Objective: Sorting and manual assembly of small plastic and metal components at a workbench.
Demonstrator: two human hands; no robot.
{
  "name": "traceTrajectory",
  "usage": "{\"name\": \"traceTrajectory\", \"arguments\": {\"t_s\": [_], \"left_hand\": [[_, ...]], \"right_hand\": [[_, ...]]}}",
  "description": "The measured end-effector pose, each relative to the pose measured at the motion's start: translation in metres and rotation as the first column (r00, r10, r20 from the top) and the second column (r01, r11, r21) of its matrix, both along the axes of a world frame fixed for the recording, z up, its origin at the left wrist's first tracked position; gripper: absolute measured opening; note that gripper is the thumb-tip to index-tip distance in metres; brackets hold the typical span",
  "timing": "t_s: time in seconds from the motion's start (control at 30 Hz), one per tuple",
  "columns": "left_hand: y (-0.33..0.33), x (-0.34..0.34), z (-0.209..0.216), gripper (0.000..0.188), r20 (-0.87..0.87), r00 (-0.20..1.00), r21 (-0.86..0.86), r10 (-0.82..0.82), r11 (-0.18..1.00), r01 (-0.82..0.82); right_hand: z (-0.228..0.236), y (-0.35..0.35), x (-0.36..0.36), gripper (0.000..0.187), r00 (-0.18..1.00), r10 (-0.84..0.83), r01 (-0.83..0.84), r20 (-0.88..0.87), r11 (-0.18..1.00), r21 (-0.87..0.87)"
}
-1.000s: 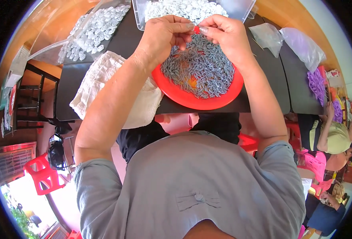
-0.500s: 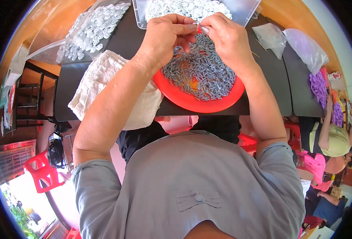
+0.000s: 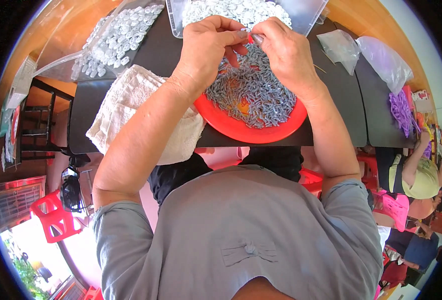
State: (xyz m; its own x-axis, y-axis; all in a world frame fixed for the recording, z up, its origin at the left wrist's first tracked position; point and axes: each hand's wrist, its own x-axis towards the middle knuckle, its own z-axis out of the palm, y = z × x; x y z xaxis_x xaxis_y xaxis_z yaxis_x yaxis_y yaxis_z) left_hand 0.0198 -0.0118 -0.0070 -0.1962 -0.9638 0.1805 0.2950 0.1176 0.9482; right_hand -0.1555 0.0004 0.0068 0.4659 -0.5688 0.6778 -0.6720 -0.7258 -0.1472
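My left hand point(image 3: 207, 47) and my right hand point(image 3: 288, 57) meet fingertip to fingertip above the far part of a round red tray point(image 3: 261, 134). Each is closed in a pinch. Whatever sits between the fingertips is tiny and mostly covered; I cannot make out its kind. Many small grey-blue, rod-like plastic pieces point(image 3: 268, 95) are heaped in the tray under my hands. Just beyond my fingers, a clear plastic bin point(image 3: 306, 17) holds a pile of small white pieces point(image 3: 236, 11). A folded whitish cloth point(image 3: 126, 100) lies under my left forearm, overhanging the table's near edge.
To the left, a clear bag point(image 3: 118, 42) of rounded translucent pieces lies on the dark table point(image 3: 338, 100). At the right are a clear bag point(image 3: 338, 47) and a bag with purple contents point(image 3: 388, 57). People point(image 3: 421, 175) sit farther right. A red stool point(image 3: 56, 215) stands at left.
My hands stay at nearly the same spot, with the right fingertips shifted slightly and still pinched. At the far right, a person's arm and a purple bundle have moved.
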Motion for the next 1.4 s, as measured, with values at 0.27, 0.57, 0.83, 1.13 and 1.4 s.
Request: {"name": "traceTrajectory", "arguments": {"t_s": [0.27,0.57,0.83,1.13,1.4], "left_hand": [[0.008,-0.003,0.005,0.013,-0.054,0.998,0.064,-0.024,0.998,0.027],[0.014,-0.004,0.009,0.013,-0.056,0.998,0.097,-0.009,0.995,0.015],[0.015,-0.006,0.007,0.011,-0.110,0.989,0.108,0.096,0.991,-0.084],[0.010,-0.004,0.004,0.011,-0.005,0.999,0.131,0.042,0.991,-0.041],[0.010,-0.005,0.005,0.013,0.108,0.993,0.140,-0.055,0.989,0.039]], "right_hand": [[-0.003,-0.001,0.001,0.007,0.957,0.040,-0.081,0.286,0.988,0.135],[-0.005,0.001,0.006,0.005,0.944,0.027,-0.058,0.329,0.995,0.085],[-0.011,0.002,0.017,0.005,0.936,0.048,-0.054,0.349,0.998,0.008],[-0.012,0.000,0.007,0.008,0.949,-0.001,-0.031,0.316,0.995,0.096],[-0.013,0.000,0.002,0.011,0.957,0.013,-0.035,0.290,0.997,0.073]]}}
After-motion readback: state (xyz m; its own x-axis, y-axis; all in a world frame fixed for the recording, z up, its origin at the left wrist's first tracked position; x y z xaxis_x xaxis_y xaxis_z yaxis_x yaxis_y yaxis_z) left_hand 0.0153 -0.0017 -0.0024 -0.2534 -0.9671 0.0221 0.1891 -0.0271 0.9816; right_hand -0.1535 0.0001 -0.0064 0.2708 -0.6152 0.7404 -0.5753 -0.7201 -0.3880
